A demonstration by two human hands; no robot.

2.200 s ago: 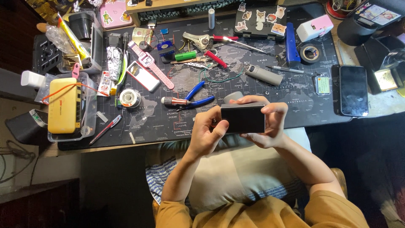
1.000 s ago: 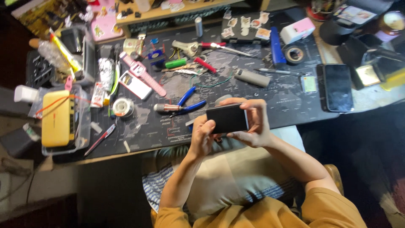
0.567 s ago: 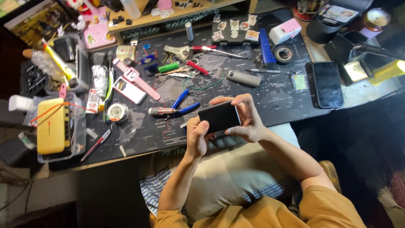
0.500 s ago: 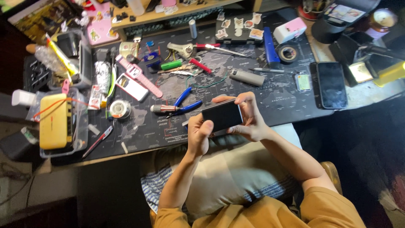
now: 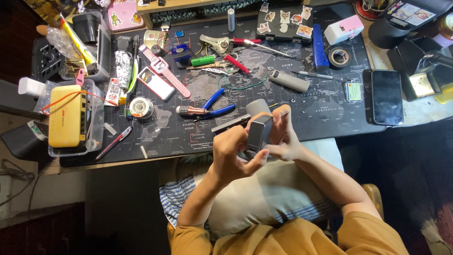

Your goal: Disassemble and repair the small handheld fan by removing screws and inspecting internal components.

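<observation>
Both of my hands hold a small dark rectangular device (image 5: 257, 133) just in front of the desk's near edge, above my lap. It is turned on end, its narrow grey side facing up. My left hand (image 5: 232, 155) grips its lower end with the thumb across it. My right hand (image 5: 283, 134) closes around its right side, fingers curled over the top. A thin dark flat strip (image 5: 230, 124) lies on the mat right behind my left hand.
A dark map-print desk mat (image 5: 325, 111) carries blue-handled pliers (image 5: 214, 106), a red-handled screwdriver, a grey cylinder (image 5: 289, 81), tape roll (image 5: 339, 57), solder spool (image 5: 141, 106), pink watch strap. A black phone (image 5: 387, 97) lies right; a yellow box in a clear tub (image 5: 67, 116) sits left.
The device lay flat and wide between my hands before; now it is turned upright on end. My hands stay at the desk's near edge.
</observation>
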